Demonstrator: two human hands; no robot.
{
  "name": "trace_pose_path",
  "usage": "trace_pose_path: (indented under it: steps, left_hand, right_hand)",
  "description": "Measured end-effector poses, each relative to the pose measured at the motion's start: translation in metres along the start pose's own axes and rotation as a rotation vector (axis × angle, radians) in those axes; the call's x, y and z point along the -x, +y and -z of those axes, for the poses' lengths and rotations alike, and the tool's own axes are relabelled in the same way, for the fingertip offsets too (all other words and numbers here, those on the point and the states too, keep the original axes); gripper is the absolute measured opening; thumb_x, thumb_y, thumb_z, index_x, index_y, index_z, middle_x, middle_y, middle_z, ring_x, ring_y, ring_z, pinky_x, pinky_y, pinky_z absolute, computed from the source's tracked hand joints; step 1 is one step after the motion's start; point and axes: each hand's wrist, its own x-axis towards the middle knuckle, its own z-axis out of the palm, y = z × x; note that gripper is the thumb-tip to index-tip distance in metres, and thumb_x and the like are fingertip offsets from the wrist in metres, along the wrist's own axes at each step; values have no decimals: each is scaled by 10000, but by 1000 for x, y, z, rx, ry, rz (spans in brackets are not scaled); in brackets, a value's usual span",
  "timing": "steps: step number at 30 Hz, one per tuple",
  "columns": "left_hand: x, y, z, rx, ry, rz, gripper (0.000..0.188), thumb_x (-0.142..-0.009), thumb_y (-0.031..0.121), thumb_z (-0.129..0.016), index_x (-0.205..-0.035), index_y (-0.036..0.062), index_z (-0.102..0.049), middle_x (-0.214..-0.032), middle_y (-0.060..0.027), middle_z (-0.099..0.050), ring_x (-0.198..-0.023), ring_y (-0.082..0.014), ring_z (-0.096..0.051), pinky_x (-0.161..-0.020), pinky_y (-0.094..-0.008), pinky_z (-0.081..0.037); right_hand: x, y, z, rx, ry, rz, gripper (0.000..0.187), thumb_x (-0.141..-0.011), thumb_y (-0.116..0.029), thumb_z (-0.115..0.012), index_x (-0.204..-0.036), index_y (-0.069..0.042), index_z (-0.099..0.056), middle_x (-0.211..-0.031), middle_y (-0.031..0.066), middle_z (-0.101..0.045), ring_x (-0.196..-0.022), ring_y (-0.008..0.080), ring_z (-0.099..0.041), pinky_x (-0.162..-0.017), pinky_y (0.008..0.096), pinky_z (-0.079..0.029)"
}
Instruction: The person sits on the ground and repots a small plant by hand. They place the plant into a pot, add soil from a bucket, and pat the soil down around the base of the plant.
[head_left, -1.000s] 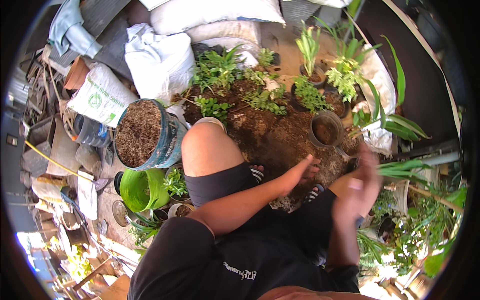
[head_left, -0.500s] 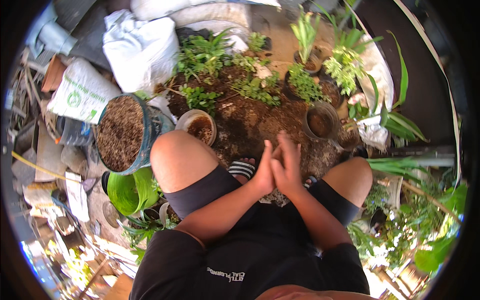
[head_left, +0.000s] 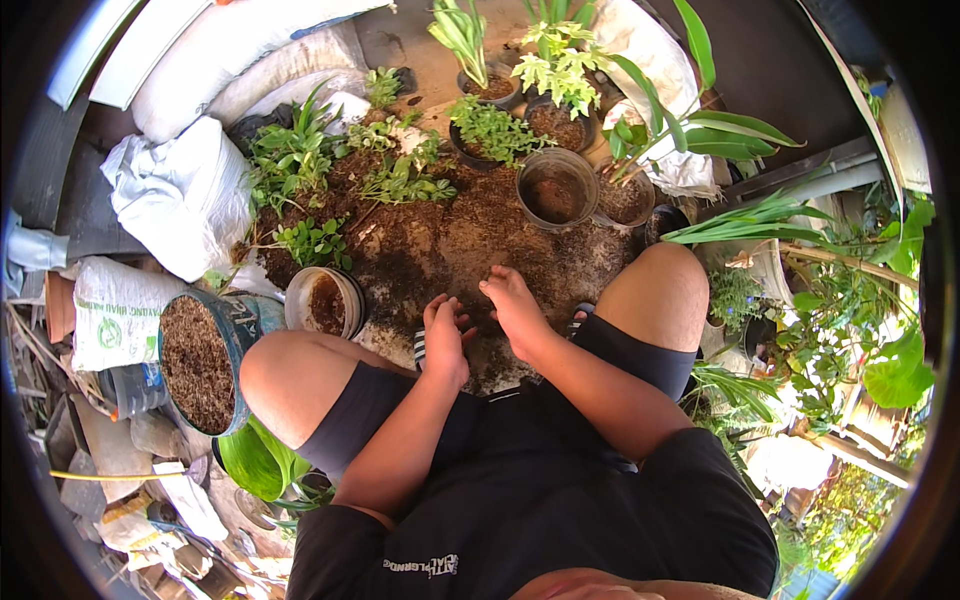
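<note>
Between my knees, over the soil-strewn ground, my two hands hang a little apart and hold nothing. My left hand has its fingers loosely bent and spread. My right hand is tilted towards it, fingers slightly curled and palm inward. Left of my left hand stands a pale pot with brown soil inside. Beyond my right hand is an almost bare dark plastic pot. Leafy cuttings lie on the soil farther ahead.
A blue bucket full of coarse brown mix stands beside my left knee. White sacks line the far left. Potted plants stand at the far side, with a long-leaved one to their right. Dense greenery grows at the right.
My hands were pressed together, palms touching; now they are apart. The view has swung right, so the pots and sacks sit farther left in it.
</note>
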Motion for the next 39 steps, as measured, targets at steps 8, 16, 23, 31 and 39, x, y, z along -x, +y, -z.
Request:
trace_pose_path:
  steps: [8,16,23,31,39]
  left_hand:
    - [7,-20,-14,-200,-69,-43,366,-1001,280,-560,-1326,113,-555,-1190,-21,-570,-1066,-157,-519,-924,-358,-436]
    - [-1,-40,-11,-223,-86,-140,370,-1011,260,-565,-1329,71,-552,-1214,-32,-562,-1092,-163,-505,-986,-317,-388]
    - [15,-30,-14,-213,-115,-153,353,-1022,254,-560,-1299,36,-554,-1172,-41,-562,-1098,-168,-507,-1000,-314,-386]
    - [18,-45,2,-227,-126,-154,366,-1018,259,-593,-1285,12,-549,-1164,-83,-594,-1031,-168,-556,-899,-300,-446]
    - [22,-45,-1,-246,-190,-189,357,-1010,239,-603,-1266,-6,-562,-1107,-83,-620,-990,-155,-573,-864,-296,-457]
  right_hand:
    - [-24,0,40,-200,135,-36,238,-986,-243,-614,-1201,-142,-599,-1117,-5,-644,-985,126,-601,-830,330,-503]
    - [-32,-2,78,-239,224,-106,221,-1006,-262,-614,-1204,-164,-598,-1060,-17,-618,-948,126,-588,-772,338,-504]
    - [-127,-18,144,-156,382,-274,319,-1005,-352,-621,-1181,-95,-549,-1035,46,-581,-837,196,-583,-678,379,-548]
    - [-187,-21,185,228,457,-128,548,-1073,-308,-550,-1493,6,-393,-1151,147,-628,-769,209,-627,-598,391,-541]
    - [-204,14,207,528,584,10,430,-1048,-197,-536,-1409,29,-477,-1122,168,-660,-817,251,-689,-640,393,-534]
